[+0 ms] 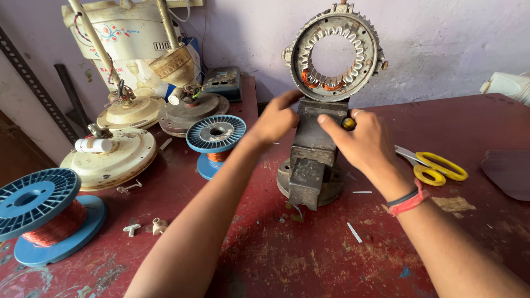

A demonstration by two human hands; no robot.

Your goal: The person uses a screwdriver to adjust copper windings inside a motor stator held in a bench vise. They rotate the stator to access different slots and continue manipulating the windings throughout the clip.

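A ring-shaped motor stator (335, 52) with copper windings in its slots stands upright, clamped in a dark bench vise (311, 160) on the red table (309, 254). My left hand (274, 118) rests against the vise's left side just below the stator, fingers curled on its top edge. My right hand (361, 140) is at the vise's right side, gripping a small yellowish tool handle (348, 123) held against the vise top. A red band is on my right wrist.
Yellow-handled scissors (436, 167) lie right of the vise. Two blue spools of copper wire (215, 140) (47, 218) stand at the left. Cream ceiling-fan motor housings (113, 157) and fan parts crowd the back left. A dark plate (510, 174) lies at the right edge.
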